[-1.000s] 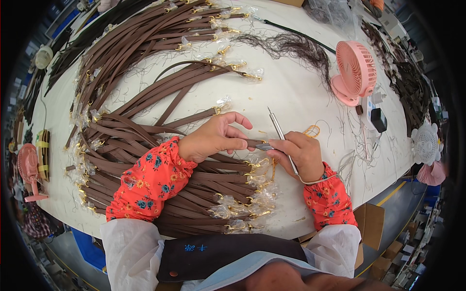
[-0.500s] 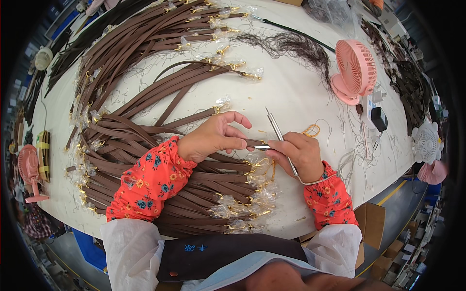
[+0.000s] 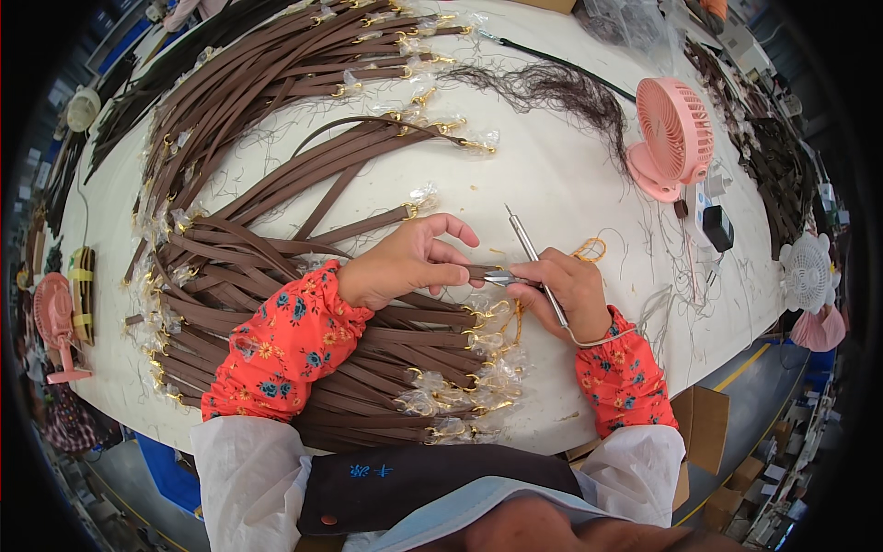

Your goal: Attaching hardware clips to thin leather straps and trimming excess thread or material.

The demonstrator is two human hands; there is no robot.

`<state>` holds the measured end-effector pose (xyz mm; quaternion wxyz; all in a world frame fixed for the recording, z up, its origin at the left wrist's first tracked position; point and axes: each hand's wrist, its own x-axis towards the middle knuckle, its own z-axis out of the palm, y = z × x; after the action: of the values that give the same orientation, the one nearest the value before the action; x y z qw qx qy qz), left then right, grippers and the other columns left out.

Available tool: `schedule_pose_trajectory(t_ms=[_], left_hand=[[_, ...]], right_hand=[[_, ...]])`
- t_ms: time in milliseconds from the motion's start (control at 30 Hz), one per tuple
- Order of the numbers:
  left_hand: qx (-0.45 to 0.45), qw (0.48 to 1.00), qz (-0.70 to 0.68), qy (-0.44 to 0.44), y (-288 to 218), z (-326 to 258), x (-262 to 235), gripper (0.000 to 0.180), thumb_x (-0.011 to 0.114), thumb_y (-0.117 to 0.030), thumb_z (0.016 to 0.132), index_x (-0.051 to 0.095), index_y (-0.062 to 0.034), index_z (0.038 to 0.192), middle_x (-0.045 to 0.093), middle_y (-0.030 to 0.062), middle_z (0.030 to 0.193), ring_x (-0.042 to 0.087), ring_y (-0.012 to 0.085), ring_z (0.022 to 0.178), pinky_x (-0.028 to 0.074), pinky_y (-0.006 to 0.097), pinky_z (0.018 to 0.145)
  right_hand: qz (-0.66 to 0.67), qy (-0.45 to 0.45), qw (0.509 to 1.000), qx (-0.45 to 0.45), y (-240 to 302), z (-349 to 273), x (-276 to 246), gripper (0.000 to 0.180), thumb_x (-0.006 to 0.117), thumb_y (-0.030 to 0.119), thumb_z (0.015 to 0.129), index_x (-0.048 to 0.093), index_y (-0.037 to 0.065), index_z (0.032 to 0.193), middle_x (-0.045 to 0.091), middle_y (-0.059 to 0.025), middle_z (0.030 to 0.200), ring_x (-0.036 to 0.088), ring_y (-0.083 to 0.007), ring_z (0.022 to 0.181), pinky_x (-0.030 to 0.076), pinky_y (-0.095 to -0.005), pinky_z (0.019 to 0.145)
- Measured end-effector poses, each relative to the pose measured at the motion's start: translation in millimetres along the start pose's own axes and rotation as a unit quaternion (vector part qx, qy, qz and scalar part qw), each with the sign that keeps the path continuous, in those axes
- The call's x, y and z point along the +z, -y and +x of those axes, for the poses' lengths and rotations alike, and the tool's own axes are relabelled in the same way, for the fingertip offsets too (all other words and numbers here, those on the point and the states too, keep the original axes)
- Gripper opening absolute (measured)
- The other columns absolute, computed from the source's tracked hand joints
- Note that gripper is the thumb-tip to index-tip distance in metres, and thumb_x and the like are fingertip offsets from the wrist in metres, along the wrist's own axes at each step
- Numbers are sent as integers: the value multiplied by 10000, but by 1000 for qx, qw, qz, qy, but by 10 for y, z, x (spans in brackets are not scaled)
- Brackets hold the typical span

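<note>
My left hand [image 3: 395,267] pinches a brown strap [image 3: 475,272] between thumb and finger, its other fingers loosely curled above. My right hand [image 3: 572,293] grips small metal snips [image 3: 499,276], whose blades are at the strap's held end. Also in that hand is a slim silver pen-shaped tool [image 3: 526,241], its thin tip pointing up and away and a pale cord running from its lower end past my wrist. Under my hands lies a pile of brown straps [image 3: 395,340] with gold clasps [image 3: 478,317] in clear plastic. Exactly what the blades touch is too small to tell.
More brown straps [image 3: 248,87] spread across the far left of the white table [image 3: 552,156]. A tangle of dark threads [image 3: 561,87] lies at the back. A pink fan [image 3: 671,133] and a power strip [image 3: 704,216] stand to the right. An orange thread loop [image 3: 590,248] lies beyond my right hand.
My right hand has shifted slightly, and the pen-shaped tool has moved a little right. More of the snips' blades shows at the strap. My left hand has hardly moved.
</note>
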<state>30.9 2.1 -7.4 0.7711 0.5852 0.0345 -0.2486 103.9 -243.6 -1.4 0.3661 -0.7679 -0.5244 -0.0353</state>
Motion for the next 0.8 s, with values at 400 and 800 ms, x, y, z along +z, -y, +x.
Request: schedule_pose_trajectory(t_ms=[400,800], left_hand=[[4,1000,5,2,19,10,-6,384,683,-80,866,460,-58,1177,707,82,952,572,31,776,425,187,595],[74,997,13,6,141,46,30,342,664,-70,877,495,-37,1173,701,104,951,591,54,802,473,218,681]], right_hand=[[-21,22,999,-11,18,33,-24,205,767,130,771,668,96,946,549,-50,692,548,-215,529,417,-331,472],[52,-12,999,10,-50,-9,37,226,754,90,789,656,84,992,585,-71,711,576,-214,564,436,-311,499]])
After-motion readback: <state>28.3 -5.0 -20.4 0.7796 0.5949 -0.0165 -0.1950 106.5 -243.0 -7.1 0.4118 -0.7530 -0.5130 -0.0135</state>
